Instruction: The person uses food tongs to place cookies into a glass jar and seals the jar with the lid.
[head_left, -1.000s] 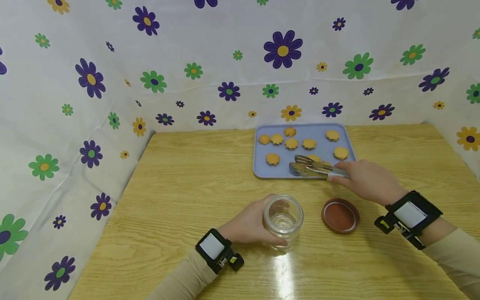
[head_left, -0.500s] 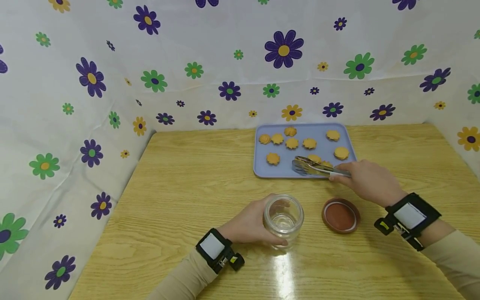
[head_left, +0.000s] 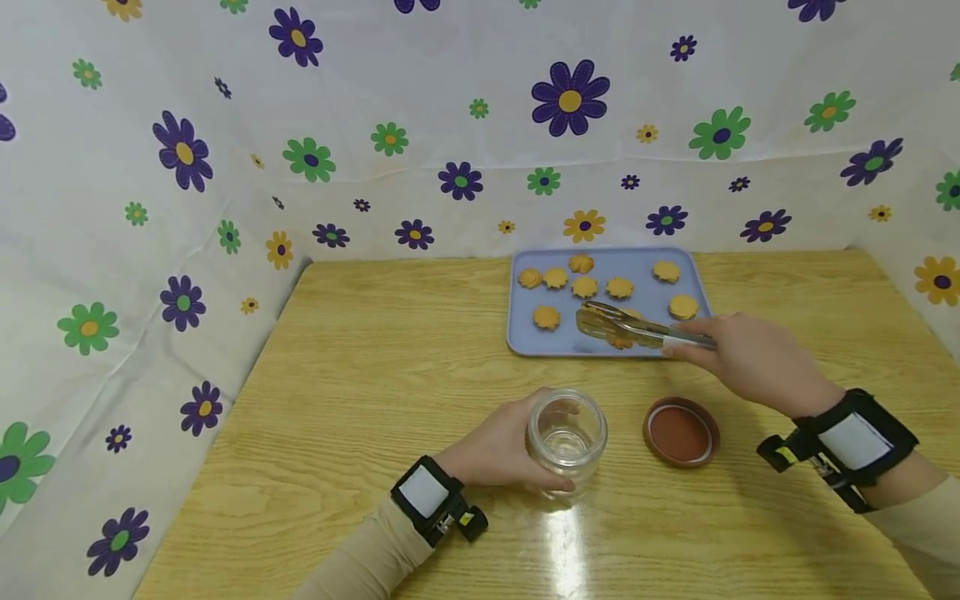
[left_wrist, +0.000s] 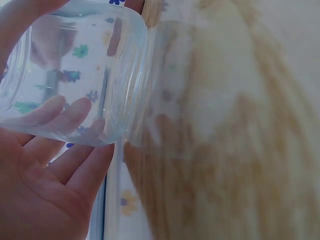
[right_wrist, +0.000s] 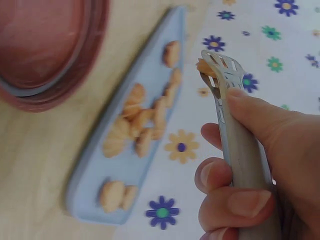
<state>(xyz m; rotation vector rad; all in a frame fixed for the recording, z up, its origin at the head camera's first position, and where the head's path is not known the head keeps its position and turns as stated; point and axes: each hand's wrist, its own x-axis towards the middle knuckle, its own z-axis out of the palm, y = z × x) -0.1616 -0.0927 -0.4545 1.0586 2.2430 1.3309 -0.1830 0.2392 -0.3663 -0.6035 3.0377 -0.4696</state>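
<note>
Right wrist: cookie (right_wrist: 205,68) in tongs (right_wrist: 245,160), beyond right hand (right_wrist: 292,160).

The left sleeve (head_left: 367,550) and right sleeve (head_left: 918,500) are plain beige. The left band (head_left: 454,489) is black around a white, four-cornered patch (head_left: 423,492); at its four o'clock sits a small black camera (head_left: 474,525) with a yellow mark (head_left: 467,518), beside a silvery joint (head_left: 446,524). The right band (head_left: 894,422) matches, its camera (head_left: 772,452) at nine o'clock, likewise marked yellow.
</note>
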